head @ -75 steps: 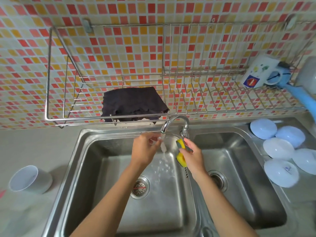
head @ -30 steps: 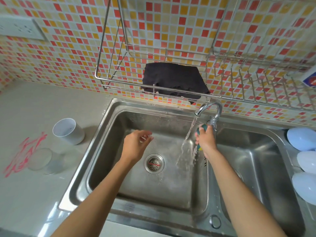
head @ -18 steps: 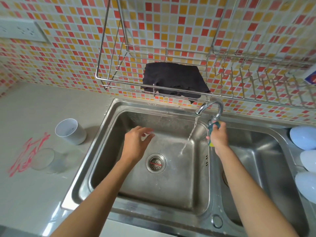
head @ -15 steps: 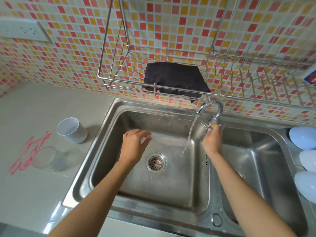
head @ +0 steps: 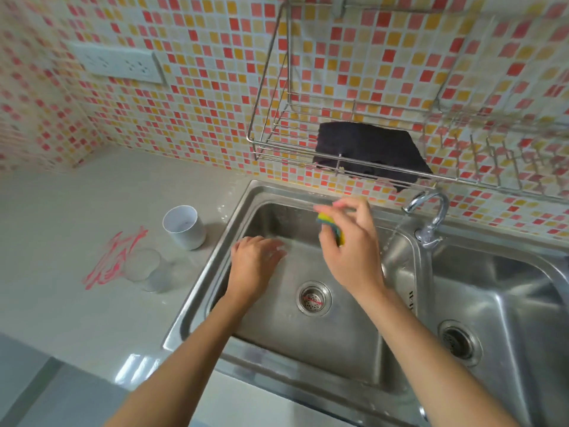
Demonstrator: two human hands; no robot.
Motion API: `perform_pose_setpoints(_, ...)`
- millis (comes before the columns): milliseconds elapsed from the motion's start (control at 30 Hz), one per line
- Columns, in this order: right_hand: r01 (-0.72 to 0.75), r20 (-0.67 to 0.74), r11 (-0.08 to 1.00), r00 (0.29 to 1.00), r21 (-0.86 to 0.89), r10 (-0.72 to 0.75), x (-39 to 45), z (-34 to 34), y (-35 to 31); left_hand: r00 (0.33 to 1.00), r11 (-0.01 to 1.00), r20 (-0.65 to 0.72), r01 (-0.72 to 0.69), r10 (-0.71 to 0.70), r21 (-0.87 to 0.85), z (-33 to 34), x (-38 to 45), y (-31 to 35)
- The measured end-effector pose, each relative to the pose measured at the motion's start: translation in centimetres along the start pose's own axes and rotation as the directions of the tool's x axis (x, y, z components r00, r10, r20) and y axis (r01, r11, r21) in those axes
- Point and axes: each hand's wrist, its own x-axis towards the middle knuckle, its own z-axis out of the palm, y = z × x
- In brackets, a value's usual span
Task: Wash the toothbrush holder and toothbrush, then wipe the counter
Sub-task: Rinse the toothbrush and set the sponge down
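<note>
My right hand (head: 351,251) is over the left sink basin (head: 268,198), shut on a yellow and green sponge (head: 331,226). My left hand (head: 254,266) hovers low at the basin's left side, fingers spread and holding nothing. A white cup, the toothbrush holder (head: 184,226), stands on the grey counter (head: 77,303) just left of the sink. A clear glass (head: 147,269) stands in front of it, beside red scribbles (head: 114,257) on the counter. No toothbrush is in view.
The tap (head: 428,211) at the divider between the two basins runs a thin stream. A dark cloth (head: 369,155) lies in the wire rack (head: 277,149) on the tiled wall. A drain strainer (head: 314,298) sits in the left basin, and a socket strip (head: 120,63) on the wall.
My right hand has left the tap and carried the sponge left across the basin. My left hand has drifted left toward the sink's edge. The view has swung left.
</note>
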Motion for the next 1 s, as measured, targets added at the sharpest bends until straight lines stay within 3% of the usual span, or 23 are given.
perform_pose_setpoints(67,0.104,-0.095,0.994,0.991,0.040,-0.099,3.4,0.5,-3.6,0.998,0.999,-0.056,0.024,-0.027,-0.044,-2.4,0.7,-0.9)
perform_pose_setpoints(133,0.097,-0.143,0.994,0.986,0.052,-0.089,7.0,1.4,-5.6,0.992,0.994,-0.101,0.063,-0.072,-0.091,-4.9,1.4,-2.1)
perform_pose_setpoints(300,-0.153,-0.041,0.977,0.988,-0.148,0.149,14.3,4.5,-5.9,0.985,0.981,-0.098,0.124,-0.140,-0.148,-10.4,4.1,-6.3)
perform_pose_setpoints(400,-0.253,0.062,0.921,0.957,-0.295,0.282,16.8,6.4,-4.8,0.979,0.977,-0.112,0.154,-0.172,-0.150,-13.0,5.2,-10.0)
perform_pose_setpoints(533,-0.391,0.057,0.834,0.894,-0.389,0.445,19.0,8.6,-4.6,0.973,0.967,-0.074,0.206,-0.219,-0.153,-14.9,6.2,-15.2)
perform_pose_setpoints(800,-0.419,0.089,0.742,0.839,-0.523,0.536,19.8,10.1,-4.4,0.985,0.982,0.048,0.169,-0.166,-0.082,-14.9,8.4,-21.8)
perform_pose_setpoints(900,-0.350,-0.126,0.715,0.929,-0.606,0.348,18.1,11.0,-5.2,0.984,0.987,0.112,0.148,-0.140,-0.066,-14.4,8.8,-22.9)
perform_pose_setpoints(933,-0.300,-0.220,0.759,0.953,-0.578,0.209,16.8,11.8,-5.7,0.983,0.988,0.126,0.141,-0.132,-0.068,-14.2,8.9,-23.1)
perform_pose_setpoints(1000,-0.150,-0.360,0.872,0.933,-0.466,-0.031,13.5,14.2,-7.1,0.983,0.991,0.150,0.119,-0.108,-0.067,-14.0,9.1,-23.5)
